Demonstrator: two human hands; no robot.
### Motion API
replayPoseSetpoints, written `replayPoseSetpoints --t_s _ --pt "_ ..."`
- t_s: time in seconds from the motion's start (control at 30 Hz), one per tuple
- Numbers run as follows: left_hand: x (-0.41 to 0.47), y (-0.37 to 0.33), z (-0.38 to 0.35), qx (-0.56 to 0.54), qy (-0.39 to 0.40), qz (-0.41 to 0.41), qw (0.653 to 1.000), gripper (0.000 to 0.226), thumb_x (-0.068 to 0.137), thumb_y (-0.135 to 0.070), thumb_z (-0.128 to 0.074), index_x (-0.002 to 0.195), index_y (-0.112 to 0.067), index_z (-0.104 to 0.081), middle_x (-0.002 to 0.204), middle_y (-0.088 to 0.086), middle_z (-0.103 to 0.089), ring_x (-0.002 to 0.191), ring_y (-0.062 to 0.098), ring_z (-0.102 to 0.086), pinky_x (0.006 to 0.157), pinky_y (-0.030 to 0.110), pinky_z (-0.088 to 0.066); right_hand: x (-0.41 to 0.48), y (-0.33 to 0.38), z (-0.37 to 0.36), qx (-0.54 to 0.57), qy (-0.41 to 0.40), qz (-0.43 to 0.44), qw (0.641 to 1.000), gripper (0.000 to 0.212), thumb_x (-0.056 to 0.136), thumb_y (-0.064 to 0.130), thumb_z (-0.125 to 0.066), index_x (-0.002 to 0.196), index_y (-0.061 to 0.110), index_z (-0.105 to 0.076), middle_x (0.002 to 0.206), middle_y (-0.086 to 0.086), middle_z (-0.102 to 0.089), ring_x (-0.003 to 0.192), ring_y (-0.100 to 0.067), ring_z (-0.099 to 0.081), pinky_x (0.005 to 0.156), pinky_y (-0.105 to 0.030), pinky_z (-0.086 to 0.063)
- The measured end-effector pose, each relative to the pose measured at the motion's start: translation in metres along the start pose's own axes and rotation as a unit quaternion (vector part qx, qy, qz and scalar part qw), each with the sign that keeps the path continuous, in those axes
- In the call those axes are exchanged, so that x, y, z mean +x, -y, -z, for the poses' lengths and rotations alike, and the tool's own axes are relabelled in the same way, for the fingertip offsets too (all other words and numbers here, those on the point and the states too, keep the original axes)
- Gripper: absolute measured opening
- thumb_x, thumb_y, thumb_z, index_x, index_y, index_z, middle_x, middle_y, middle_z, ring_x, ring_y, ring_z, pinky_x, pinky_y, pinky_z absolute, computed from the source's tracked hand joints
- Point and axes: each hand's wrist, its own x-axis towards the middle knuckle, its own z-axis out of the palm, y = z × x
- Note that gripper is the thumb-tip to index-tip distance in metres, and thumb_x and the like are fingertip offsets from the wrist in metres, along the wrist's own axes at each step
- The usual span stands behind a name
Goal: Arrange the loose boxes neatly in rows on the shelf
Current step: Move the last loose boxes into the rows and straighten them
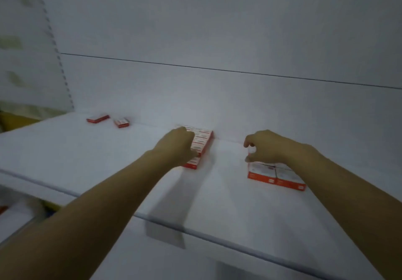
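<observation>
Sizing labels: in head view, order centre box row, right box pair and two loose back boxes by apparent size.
1. box pair, box row: alike, pair nearer.
2. left loose box, right loose box: alike.

Dim, flat bluish-grey light, no glare. Whole picture soft. Motion blur smears left hand (pixel 178 147), right hand (pixel 267 147) and red boxes (pixel 203 140). Faint arm shadow on shelf (pixel 87 160). Wide-angle bend curves shelf edge; corners darker.

— From where does the only camera look?
— From the person's head. It faces forward and down on the shelf (pixel 91 162), quite near, towards the back wall (pixel 217 40).
</observation>
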Motion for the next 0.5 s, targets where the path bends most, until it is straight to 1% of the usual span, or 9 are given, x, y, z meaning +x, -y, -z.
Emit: replayPoseSetpoints --t_s 0.07,0.1,0.17,0.27,0.4,0.5 --pt "-0.015 0.031 0.014 0.013 -0.002 0.057 0.998 0.041 0.086 -0.032 -0.059 0.119 -0.008 -0.055 0.114 0.011 -0.054 0.102 0.027 -0.054 0.085 0.034 -0.046 0.017 0.027 0.004 0.000 -0.003 0.040 0.999 0.049 0.085 0.038 -0.063 0.128 0.018 -0.049 0.128 -0.005 -0.051 0.116 -0.021 -0.046 0.090 -0.028 -0.038" --pt "-0.023 0.045 0.020 0.019 -0.003 0.082 0.996 0.042 0.086 -0.033 -0.060 0.119 -0.008 -0.055 0.114 0.011 -0.054 0.102 0.027 -0.055 0.086 0.034 -0.047 0.024 0.040 0.006 0.001 -0.008 0.061 0.998 0.048 0.085 0.036 -0.063 0.127 0.018 -0.050 0.127 -0.005 -0.052 0.115 -0.021 -0.047 0.088 -0.027 -0.038" --pt "-0.040 0.071 0.029 0.029 -0.005 0.126 0.992 0.046 0.086 -0.035 -0.062 0.121 -0.007 -0.054 0.118 0.012 -0.054 0.105 0.027 -0.054 0.089 0.034 -0.047 0.036 0.068 0.010 0.004 -0.020 0.101 0.995 0.044 0.085 0.034 -0.062 0.126 0.018 -0.053 0.125 -0.005 -0.054 0.113 -0.020 -0.049 0.085 -0.026 -0.038" --pt "-0.063 0.104 0.039 0.038 -0.011 0.187 0.982 0.050 0.086 -0.038 -0.061 0.125 -0.007 -0.052 0.122 0.012 -0.055 0.109 0.026 -0.053 0.090 0.032 -0.044 0.051 0.107 0.011 0.016 -0.026 0.143 0.989 0.046 0.086 0.033 -0.060 0.129 0.018 -0.050 0.129 -0.006 -0.051 0.116 -0.021 -0.047 0.090 -0.028 -0.038" --pt "-0.087 0.145 0.047 0.050 -0.011 0.248 0.968 0.050 0.087 -0.040 -0.059 0.124 -0.007 -0.052 0.122 0.012 -0.054 0.109 0.026 -0.052 0.091 0.033 -0.043 0.068 0.155 0.009 0.026 -0.031 0.201 0.979 0.046 0.087 0.033 -0.058 0.129 0.017 -0.049 0.130 -0.007 -0.050 0.119 -0.022 -0.045 0.093 -0.028 -0.036" --pt "-0.096 0.177 0.050 0.051 -0.012 0.275 0.960 0.050 0.088 -0.040 -0.059 0.124 -0.007 -0.051 0.122 0.011 -0.053 0.110 0.026 -0.051 0.090 0.032 -0.042 0.082 0.189 0.007 0.043 -0.022 0.218 0.975 0.046 0.088 0.035 -0.058 0.129 0.017 -0.049 0.130 -0.007 -0.050 0.120 -0.021 -0.044 0.094 -0.029 -0.037"
